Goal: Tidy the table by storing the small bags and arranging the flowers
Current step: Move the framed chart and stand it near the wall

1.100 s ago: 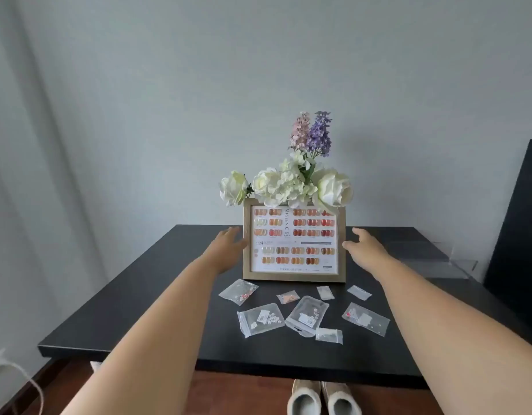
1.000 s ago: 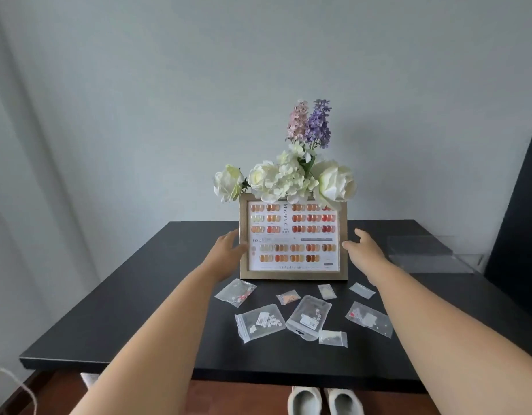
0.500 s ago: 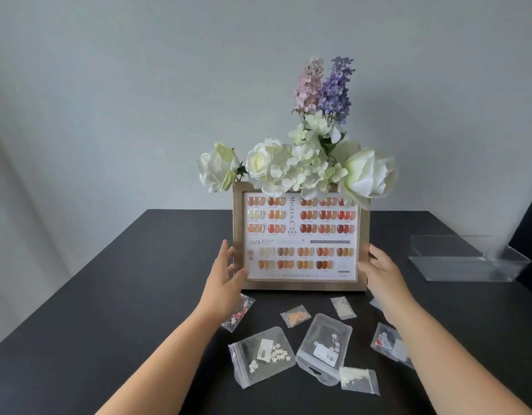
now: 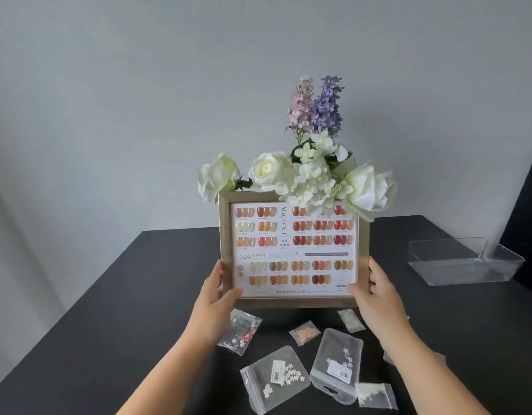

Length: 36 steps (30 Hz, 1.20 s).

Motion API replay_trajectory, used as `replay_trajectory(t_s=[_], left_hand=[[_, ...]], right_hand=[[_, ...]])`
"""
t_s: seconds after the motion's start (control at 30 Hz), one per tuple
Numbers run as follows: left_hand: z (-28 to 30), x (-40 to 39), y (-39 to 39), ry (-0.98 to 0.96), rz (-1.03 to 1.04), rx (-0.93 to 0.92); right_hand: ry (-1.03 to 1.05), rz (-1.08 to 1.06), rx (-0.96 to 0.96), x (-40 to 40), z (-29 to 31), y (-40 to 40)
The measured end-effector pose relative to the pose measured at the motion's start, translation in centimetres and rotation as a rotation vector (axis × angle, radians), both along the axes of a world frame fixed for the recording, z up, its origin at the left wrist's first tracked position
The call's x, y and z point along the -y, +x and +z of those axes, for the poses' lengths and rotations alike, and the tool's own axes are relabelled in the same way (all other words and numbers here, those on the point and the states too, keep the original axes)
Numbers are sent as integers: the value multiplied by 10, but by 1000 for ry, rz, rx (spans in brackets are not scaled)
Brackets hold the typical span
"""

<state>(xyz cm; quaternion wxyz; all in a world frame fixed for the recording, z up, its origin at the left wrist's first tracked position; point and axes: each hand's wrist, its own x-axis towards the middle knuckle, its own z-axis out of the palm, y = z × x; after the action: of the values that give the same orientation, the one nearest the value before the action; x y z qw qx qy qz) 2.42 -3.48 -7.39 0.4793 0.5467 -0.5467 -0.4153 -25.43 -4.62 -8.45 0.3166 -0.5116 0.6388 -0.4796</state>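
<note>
Since the earlier frames both hands are seen closer to the camera and clasped on the picture frame (image 4: 288, 254), where before they were only reaching toward its sides; the left hand (image 4: 214, 301) is wrapped on the frame's lower left edge, thumb laid over the front and fingers behind; the right hand (image 4: 375, 295) is wrapped on the lower right edge in the same way; whether the frame is raised off the black table (image 4: 109, 324) cannot be told. White, pink and purple flowers (image 4: 306, 175) are seen just behind the frame's top edge; their base is hidden by it. Small clear bags (image 4: 273, 377) are scattered on the table in front of the frame, one (image 4: 239, 332) beside the left wrist, another (image 4: 336, 365) below the right. A clear plastic box (image 4: 465, 262) is set well apart at the right.
</note>
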Motion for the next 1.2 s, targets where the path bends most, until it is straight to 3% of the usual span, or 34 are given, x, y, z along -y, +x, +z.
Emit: replay_trajectory(t_s=[0.23, 0.4, 0.53, 0.8, 1.03, 1.2], left_hand=[[0, -44, 63, 36, 52, -44], [-6, -65, 112, 47, 213, -219], [-7, -74, 145, 10, 320, -253], [3, -69, 210, -14, 414, -243], [20, -55, 259, -59, 491, -417], [39, -19, 291, -102, 441, -338]], right_hand=[[-64, 55, -88, -28, 17, 42], [-108, 92, 96, -38, 19, 95], [-135, 124, 136, -37, 8, 139], [-132, 301, 108, 0, 20, 219], [-219, 420, 52, 50, 70, 275], [-316, 430, 24, 93, 94, 302]])
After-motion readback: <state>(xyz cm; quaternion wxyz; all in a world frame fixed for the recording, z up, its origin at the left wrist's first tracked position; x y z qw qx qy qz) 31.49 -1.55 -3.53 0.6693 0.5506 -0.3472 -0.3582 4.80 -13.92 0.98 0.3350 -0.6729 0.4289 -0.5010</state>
